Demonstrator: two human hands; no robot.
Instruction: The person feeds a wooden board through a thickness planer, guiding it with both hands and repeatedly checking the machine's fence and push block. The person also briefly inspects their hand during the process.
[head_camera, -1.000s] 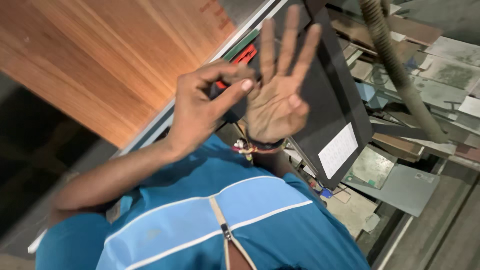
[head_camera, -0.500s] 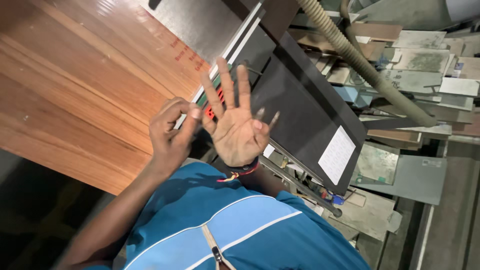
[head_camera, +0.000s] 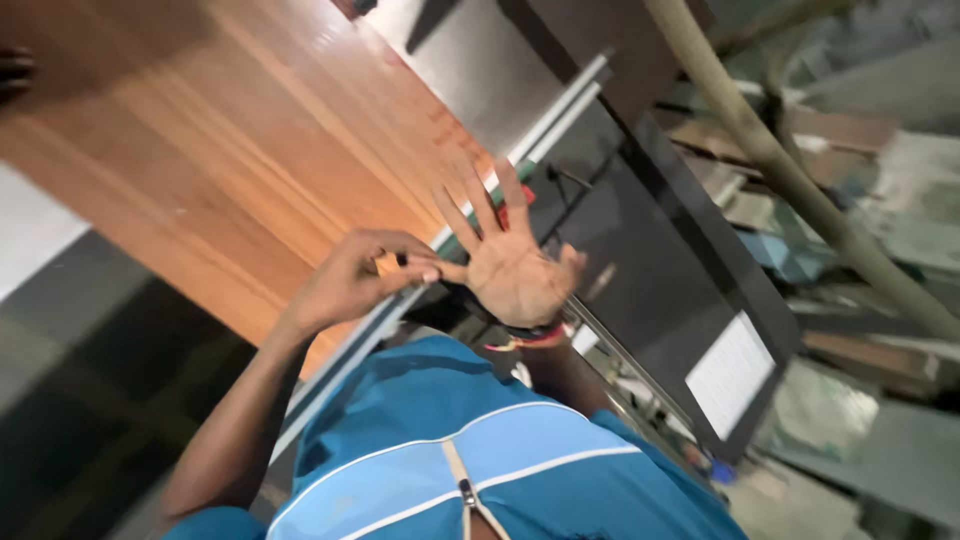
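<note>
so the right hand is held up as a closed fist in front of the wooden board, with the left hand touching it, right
Not a fist: the head view shows the right hand open, palm toward the camera, fingers spread. The left hand does touch it, in front of the wooden board.
</note>
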